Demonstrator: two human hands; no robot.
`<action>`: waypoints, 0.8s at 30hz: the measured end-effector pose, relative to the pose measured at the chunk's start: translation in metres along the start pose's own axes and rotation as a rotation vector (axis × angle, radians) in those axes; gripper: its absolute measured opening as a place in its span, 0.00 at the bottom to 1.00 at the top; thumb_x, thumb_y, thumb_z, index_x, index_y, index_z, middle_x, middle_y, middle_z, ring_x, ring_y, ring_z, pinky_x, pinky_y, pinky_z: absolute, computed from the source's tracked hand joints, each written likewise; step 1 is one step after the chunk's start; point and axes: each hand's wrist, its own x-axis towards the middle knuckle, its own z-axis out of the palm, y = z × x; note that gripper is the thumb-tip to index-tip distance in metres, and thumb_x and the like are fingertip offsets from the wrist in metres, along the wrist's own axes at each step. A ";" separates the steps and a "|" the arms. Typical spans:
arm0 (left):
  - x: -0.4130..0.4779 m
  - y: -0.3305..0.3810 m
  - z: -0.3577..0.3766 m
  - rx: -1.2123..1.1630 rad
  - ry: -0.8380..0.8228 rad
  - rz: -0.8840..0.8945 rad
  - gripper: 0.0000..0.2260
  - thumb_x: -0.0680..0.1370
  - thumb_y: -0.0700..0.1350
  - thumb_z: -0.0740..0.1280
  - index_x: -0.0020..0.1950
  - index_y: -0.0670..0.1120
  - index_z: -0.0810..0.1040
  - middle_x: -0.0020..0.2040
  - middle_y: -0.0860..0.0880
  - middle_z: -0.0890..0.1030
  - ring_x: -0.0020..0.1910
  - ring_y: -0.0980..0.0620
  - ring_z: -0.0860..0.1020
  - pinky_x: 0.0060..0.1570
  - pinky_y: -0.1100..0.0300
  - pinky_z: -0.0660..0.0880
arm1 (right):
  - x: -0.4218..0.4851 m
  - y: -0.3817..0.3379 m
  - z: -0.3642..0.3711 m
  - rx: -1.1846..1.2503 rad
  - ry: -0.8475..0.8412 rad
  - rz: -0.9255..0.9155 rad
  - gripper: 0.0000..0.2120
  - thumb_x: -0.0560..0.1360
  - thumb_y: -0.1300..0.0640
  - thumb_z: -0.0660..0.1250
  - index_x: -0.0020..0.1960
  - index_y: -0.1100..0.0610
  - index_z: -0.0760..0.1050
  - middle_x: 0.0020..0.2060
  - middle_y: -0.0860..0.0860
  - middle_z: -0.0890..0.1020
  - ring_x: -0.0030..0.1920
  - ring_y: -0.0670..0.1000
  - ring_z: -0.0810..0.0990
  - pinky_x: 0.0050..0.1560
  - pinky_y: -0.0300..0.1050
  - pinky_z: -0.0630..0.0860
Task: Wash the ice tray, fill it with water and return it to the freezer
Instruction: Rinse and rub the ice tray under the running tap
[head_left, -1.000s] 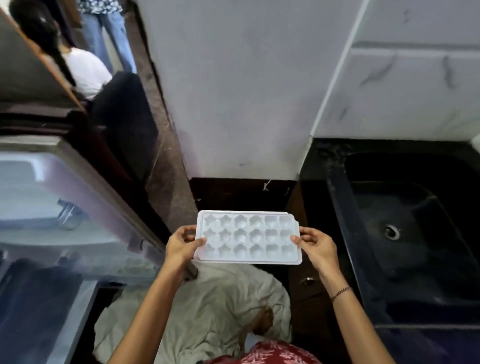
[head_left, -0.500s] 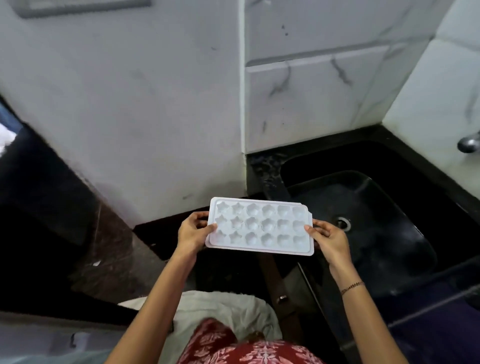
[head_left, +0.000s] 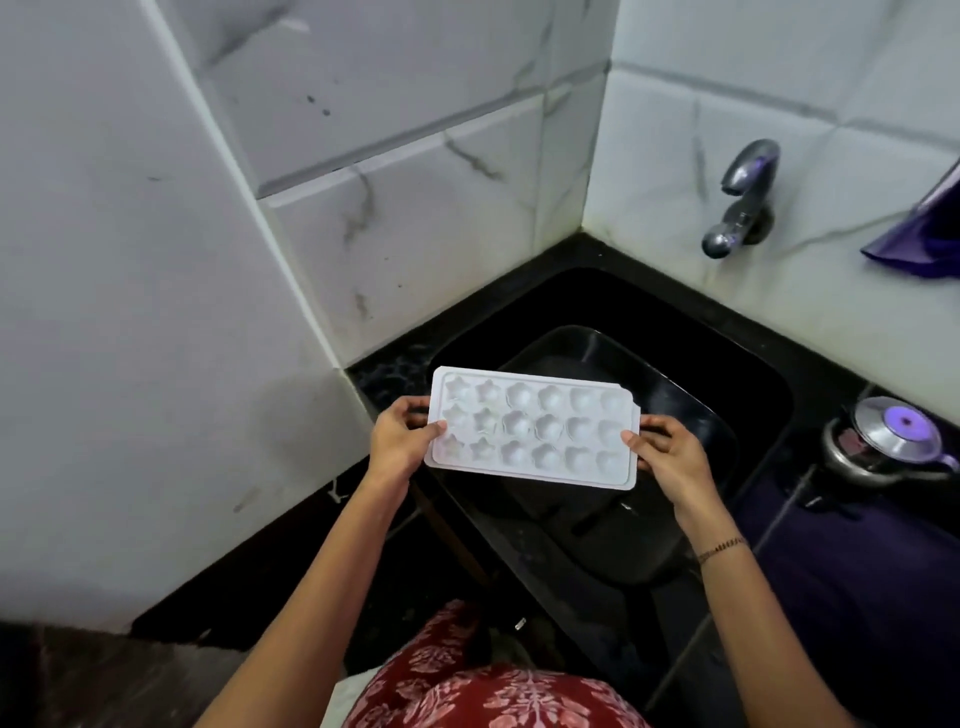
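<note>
A white plastic ice tray (head_left: 530, 428) with star-shaped and round cups is held level above the left part of a black sink (head_left: 613, 358). My left hand (head_left: 399, 441) grips its left short edge, thumb on top. My right hand (head_left: 667, 457) grips the right short edge the same way. The cups look empty. A metal tap (head_left: 740, 200) sticks out of the tiled wall above the sink's far right side, with no water running.
White marble-look tiles line the wall on the left and behind the sink. A steel kettle with a lid (head_left: 891, 441) stands on the dark counter to the right. A purple object (head_left: 924, 234) is at the right edge.
My view has swung right from the freezer side to the sink. Both hands carried the tray along, and it now hangs over the basin. The tap and kettle have come into sight.
</note>
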 end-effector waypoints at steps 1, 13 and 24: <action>0.007 0.005 0.005 0.011 -0.020 0.015 0.12 0.73 0.36 0.70 0.54 0.46 0.76 0.42 0.50 0.80 0.39 0.54 0.80 0.35 0.62 0.75 | 0.004 0.001 -0.002 0.000 -0.003 0.008 0.10 0.75 0.59 0.68 0.54 0.54 0.72 0.45 0.50 0.82 0.46 0.49 0.82 0.45 0.42 0.77; 0.103 0.064 0.078 -0.208 -0.263 -0.118 0.23 0.73 0.41 0.72 0.65 0.42 0.70 0.53 0.46 0.78 0.44 0.52 0.78 0.40 0.59 0.75 | 0.040 -0.023 0.013 0.175 0.364 0.001 0.06 0.79 0.59 0.61 0.55 0.56 0.67 0.48 0.53 0.79 0.43 0.46 0.79 0.37 0.35 0.76; 0.118 0.073 0.136 -0.702 -0.732 -0.417 0.19 0.75 0.39 0.67 0.66 0.44 0.71 0.58 0.44 0.80 0.55 0.46 0.80 0.44 0.54 0.81 | 0.089 -0.057 0.038 0.274 0.470 0.072 0.12 0.79 0.60 0.61 0.61 0.63 0.68 0.51 0.57 0.79 0.42 0.47 0.79 0.35 0.33 0.77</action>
